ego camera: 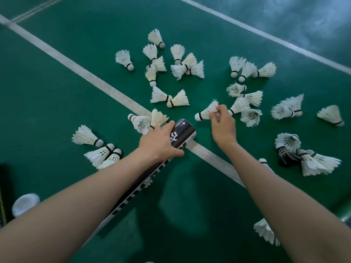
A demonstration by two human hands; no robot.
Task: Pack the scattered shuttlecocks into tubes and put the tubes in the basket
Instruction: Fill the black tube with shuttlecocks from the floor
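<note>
My left hand (158, 142) grips a long black tube (183, 132) with white lettering near its far end; the rest of the tube runs back under my forearm. My right hand (222, 126) pinches the feathers of one white shuttlecock (206, 112), whose cork points left toward the tube's end, a short gap away. Several white shuttlecocks lie scattered on the green court floor: a group beyond the tube (171, 61), a group to the right (247, 103), and some at the left (95, 147). No basket is in view.
A white court line (106, 88) runs diagonally under the tube. A dark shuttlecock (286, 154) lies among white ones at the right. A white cap-like object (25, 204) sits at the lower left beside a dark object at the frame edge.
</note>
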